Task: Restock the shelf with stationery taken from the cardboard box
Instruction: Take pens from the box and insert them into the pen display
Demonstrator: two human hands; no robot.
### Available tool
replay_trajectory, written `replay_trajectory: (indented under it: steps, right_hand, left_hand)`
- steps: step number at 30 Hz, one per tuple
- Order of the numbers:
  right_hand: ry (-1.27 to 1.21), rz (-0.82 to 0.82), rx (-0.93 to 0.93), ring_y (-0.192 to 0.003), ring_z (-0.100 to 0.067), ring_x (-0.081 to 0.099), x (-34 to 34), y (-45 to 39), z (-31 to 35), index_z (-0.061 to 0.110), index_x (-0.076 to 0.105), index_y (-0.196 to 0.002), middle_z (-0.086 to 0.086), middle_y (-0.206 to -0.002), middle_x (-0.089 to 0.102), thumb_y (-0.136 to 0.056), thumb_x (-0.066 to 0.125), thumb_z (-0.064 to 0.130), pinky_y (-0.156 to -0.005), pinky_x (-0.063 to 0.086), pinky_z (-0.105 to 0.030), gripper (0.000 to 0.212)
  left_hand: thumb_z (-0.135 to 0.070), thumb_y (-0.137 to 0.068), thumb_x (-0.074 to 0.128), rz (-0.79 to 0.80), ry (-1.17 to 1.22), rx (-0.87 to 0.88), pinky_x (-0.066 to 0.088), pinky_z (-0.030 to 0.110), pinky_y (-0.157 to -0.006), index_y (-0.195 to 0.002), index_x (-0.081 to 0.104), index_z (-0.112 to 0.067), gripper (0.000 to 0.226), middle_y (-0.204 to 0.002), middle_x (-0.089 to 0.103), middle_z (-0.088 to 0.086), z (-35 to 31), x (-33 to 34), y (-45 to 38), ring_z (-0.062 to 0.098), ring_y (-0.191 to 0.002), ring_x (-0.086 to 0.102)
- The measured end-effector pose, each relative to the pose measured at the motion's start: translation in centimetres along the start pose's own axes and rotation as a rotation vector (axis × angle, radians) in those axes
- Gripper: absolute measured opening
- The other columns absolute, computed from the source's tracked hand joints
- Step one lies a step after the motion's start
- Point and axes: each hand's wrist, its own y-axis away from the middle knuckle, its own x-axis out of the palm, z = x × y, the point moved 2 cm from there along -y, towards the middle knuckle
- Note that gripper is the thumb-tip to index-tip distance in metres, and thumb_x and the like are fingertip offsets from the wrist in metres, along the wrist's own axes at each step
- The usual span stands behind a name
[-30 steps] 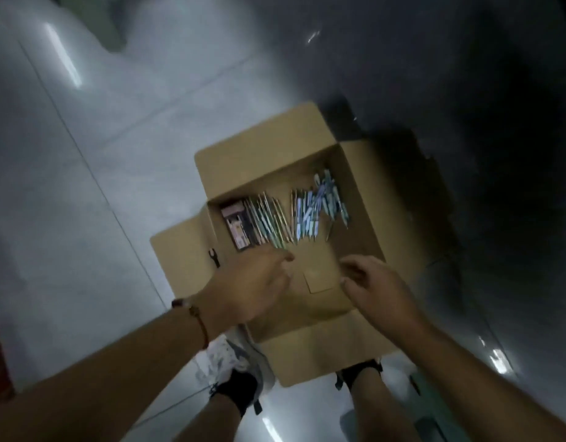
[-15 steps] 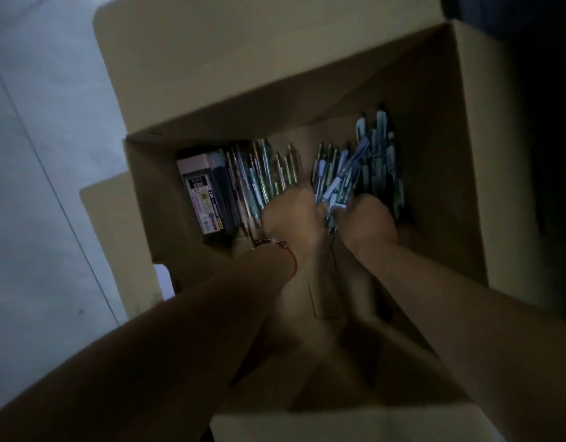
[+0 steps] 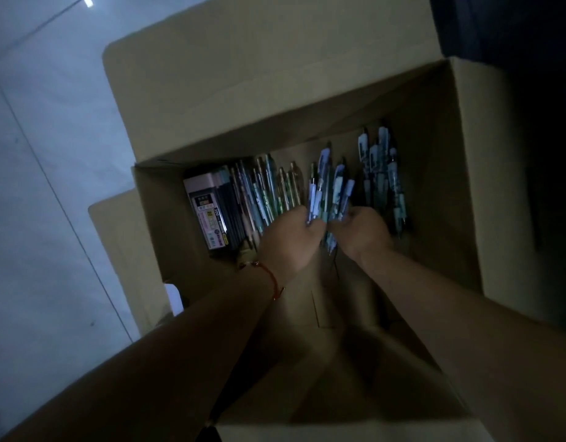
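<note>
The main risk lies in the loose bunch: the left hand (image 3: 294,237) and the right hand (image 3: 361,232) close from either side on one fan of blue pens (image 3: 328,193), fingers curled round the lower ends. The pens splay out unevenly above the hands, so lifting them this way could let a few slip free and drop back into the box, or onto the floor (image 3: 45,186) on the way to the shelf, which is not in view. The dim light inside the box also makes it easy to snag neighbouring pens or miss some.

The cardboard box (image 3: 466,186) stands open on the floor, flaps folded outward. Against its left wall, at the far edge of the bottom, lies a pink and dark pack (image 3: 208,215) with a label, too small to read fully. Just beside it sits a row of greenish pens (image 3: 269,193), touching the left hand. In the middle is the gripped bunch. Nearer the right wall a further cluster of blue pens (image 3: 383,173) lies untouched. The near part of the box bottom is in shadow beneath the forearms.
</note>
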Motion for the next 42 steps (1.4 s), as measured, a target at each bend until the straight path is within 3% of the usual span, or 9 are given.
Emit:
replay_trajectory:
  steps: [5,10,13,19,25,27,33,38,42]
  right_hand:
    - [-0.311,0.120,0.080,-0.084,-0.024,0.070,-1.5,6.0,0.9,0.009,0.068,-0.098,-0.013,-0.093,0.073,-0.095,0.056,0.018,-0.076,0.056,-0.037,0.015]
    - [-0.686,0.325,0.071,-0.102,-0.030,0.068,-4.9,16.7,5.7,0.003,0.063,-0.113,-0.017,-0.110,0.072,-0.100,0.042,0.015,-0.084,0.050,-0.036,0.028]
    - [-0.729,0.326,0.004,-0.089,-0.027,0.068,-7.3,22.7,11.1,0.004,0.066,-0.095,-0.013,-0.099,0.074,-0.098,0.039,0.009,-0.078,0.050,-0.037,0.027]
    - [-0.681,0.180,-0.173,-0.072,-0.030,0.061,-12.4,39.0,24.7,0.027,0.071,-0.062,-0.007,-0.070,0.069,-0.073,0.046,0.024,-0.078,0.041,-0.045,0.028]
    - [-0.534,0.036,-0.466,-0.076,-0.035,0.064,-15.9,58.9,38.3,0.005,0.060,-0.081,-0.018,-0.074,0.065,-0.075,0.049,0.029,-0.076,0.050,-0.047,0.027]
    - [-0.611,0.028,-0.516,-0.065,-0.024,0.063,-16.5,64.4,41.9,0.003,0.057,-0.079,-0.011,-0.067,0.063,-0.088,0.045,0.017,-0.066,0.050,-0.038,0.020]
    - [-0.299,0.478,-0.606,-0.057,-0.022,0.055,-12.4,80.0,44.7,0.004,0.064,-0.104,-0.023,-0.068,0.059,-0.096,0.040,0.013,-0.051,0.044,-0.026,0.027]
    - [-0.028,0.735,-0.521,-0.062,-0.030,0.056,-8.9,87.1,43.3,-0.003,0.055,-0.106,-0.023,-0.083,0.058,-0.099,0.033,0.001,-0.060,0.045,-0.036,0.024]
    - [0.374,0.854,-0.564,-0.035,-0.020,0.054,-4.7,92.1,39.9,0.004,0.052,-0.089,-0.012,-0.048,0.060,-0.097,0.031,-0.008,-0.040,0.043,-0.022,0.025]
  left_hand:
    - [-0.027,-0.092,0.052,0.087,0.282,-0.120,0.047,0.040,-0.053,-0.080,0.056,0.007,0.036,-0.073,0.056,0.029,0.0,-2.6,5.5,0.020,-0.056,0.051]
    - [-0.020,-0.090,0.055,0.218,0.427,-0.155,0.042,0.023,-0.046,-0.072,0.062,-0.007,0.023,-0.059,0.060,0.008,-3.5,-7.7,15.2,0.014,-0.045,0.054]
    - [-0.029,-0.077,0.052,0.295,0.455,-0.131,0.042,0.026,-0.050,-0.065,0.060,-0.018,0.018,-0.059,0.060,0.001,-6.7,-12.0,21.8,0.016,-0.051,0.056]
    - [-0.033,-0.094,0.061,0.406,0.512,0.044,0.047,0.027,-0.068,-0.074,0.068,-0.019,0.026,-0.072,0.064,0.003,-15.5,-26.1,34.0,0.016,-0.069,0.060]
    - [-0.010,-0.101,0.044,0.148,0.783,0.028,0.042,0.021,-0.053,-0.076,0.050,-0.011,0.026,-0.060,0.045,0.001,-22.2,-40.3,49.3,0.014,-0.052,0.045]
    - [-0.013,-0.101,0.043,0.029,0.912,0.026,0.037,0.024,-0.048,-0.076,0.043,-0.011,0.025,-0.053,0.038,-0.003,-23.3,-44.0,53.7,0.014,-0.045,0.038]
    - [-0.047,-0.096,0.054,-0.215,1.121,0.259,0.048,0.027,-0.058,-0.100,0.069,-0.008,0.042,-0.076,0.068,0.008,-25.2,-51.9,66.3,0.019,-0.063,0.063]
    - [-0.049,-0.099,0.044,-0.753,1.175,0.117,0.047,0.027,-0.060,-0.090,0.060,-0.003,0.049,-0.074,0.062,0.005,-20.2,-51.5,75.0,0.014,-0.062,0.059]
    - [-0.044,-0.100,0.046,-1.005,1.442,0.090,0.039,0.029,-0.056,-0.085,0.055,-0.010,0.038,-0.057,0.050,0.001,-15.8,-49.2,83.2,0.013,-0.047,0.049]
